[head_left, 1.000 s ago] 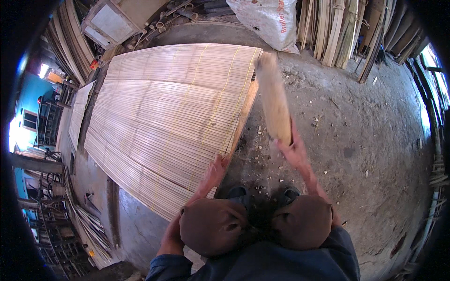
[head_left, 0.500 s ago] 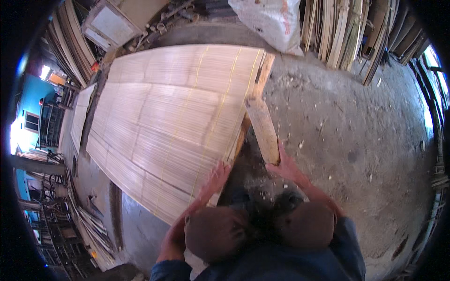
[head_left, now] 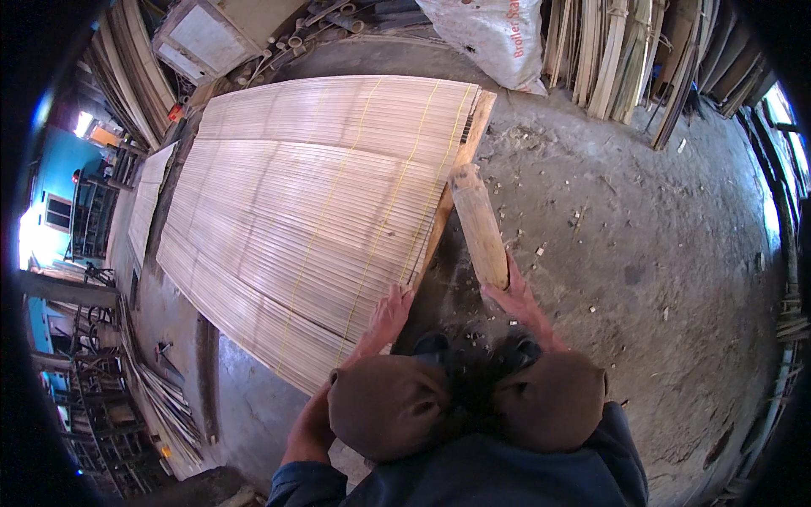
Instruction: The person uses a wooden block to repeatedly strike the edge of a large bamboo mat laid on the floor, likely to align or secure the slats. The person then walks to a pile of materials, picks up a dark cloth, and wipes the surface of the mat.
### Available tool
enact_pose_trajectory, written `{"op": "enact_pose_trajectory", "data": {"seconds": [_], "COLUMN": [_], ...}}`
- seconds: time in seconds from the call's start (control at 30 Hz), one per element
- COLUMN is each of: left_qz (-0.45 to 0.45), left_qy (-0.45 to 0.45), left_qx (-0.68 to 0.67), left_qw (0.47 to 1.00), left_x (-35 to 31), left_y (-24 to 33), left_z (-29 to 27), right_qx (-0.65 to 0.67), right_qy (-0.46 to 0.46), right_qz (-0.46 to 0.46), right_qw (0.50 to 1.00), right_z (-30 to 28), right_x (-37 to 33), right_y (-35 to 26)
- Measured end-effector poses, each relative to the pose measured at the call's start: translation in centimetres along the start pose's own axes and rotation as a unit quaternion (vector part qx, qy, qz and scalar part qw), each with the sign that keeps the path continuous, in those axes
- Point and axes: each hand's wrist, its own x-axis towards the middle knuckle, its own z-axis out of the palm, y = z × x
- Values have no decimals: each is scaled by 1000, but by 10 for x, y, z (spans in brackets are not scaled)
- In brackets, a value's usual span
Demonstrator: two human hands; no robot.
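Note:
A large pale slatted bamboo mat [head_left: 279, 194], stitched with yellow cords, spreads out to my left and ahead. My left hand [head_left: 391, 311] is at its near right edge, fingers bent over the slat ends; the thumb is hidden. In my right hand [head_left: 517, 297] is a thick length of bamboo [head_left: 480, 224], gripped at its near end. The far end of this bamboo lies close beside the mat's right edge; whether they touch I cannot tell. A wooden plank [head_left: 480, 127] runs under that edge.
Bare concrete floor [head_left: 625, 270] with scattered chips lies to the right. A white sack [head_left: 490, 42] and bundled bamboo strips [head_left: 604, 59] stand at the back. More strips [head_left: 160, 406] lie at left. My brown-clothed knees [head_left: 389, 406] are close to the mat.
The bamboo piece has turned slightly in my right hand, and its far end has shifted a little right. My left fingers are drawn in more at the mat's edge. The view has shifted slightly.

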Motion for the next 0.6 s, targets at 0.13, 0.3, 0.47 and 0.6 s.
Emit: {"op": "enact_pose_trajectory", "data": {"seconds": [0.13,0.3,0.47,0.6], "left_qz": [-19,-18,35,-1], "left_qy": [-29,-42,-23,-95], "left_qx": [-6,-44,-33,-138], "left_qw": [999,998,999,986], "left_x": [-6,-3,-4,8], "left_y": [-5,10,-28,7], "left_z": [-17,-23,-6,1], "right_qx": [8,67,164,-194], "right_qy": [6,141,213,-81], "right_qz": [-13,-177,-279,-105], "right_qw": [1000,972,922,972], "right_z": [-2,-57,-51,-27], "right_x": [13,38,55,15], "right_y": [-79,-238,-245,-35]}}
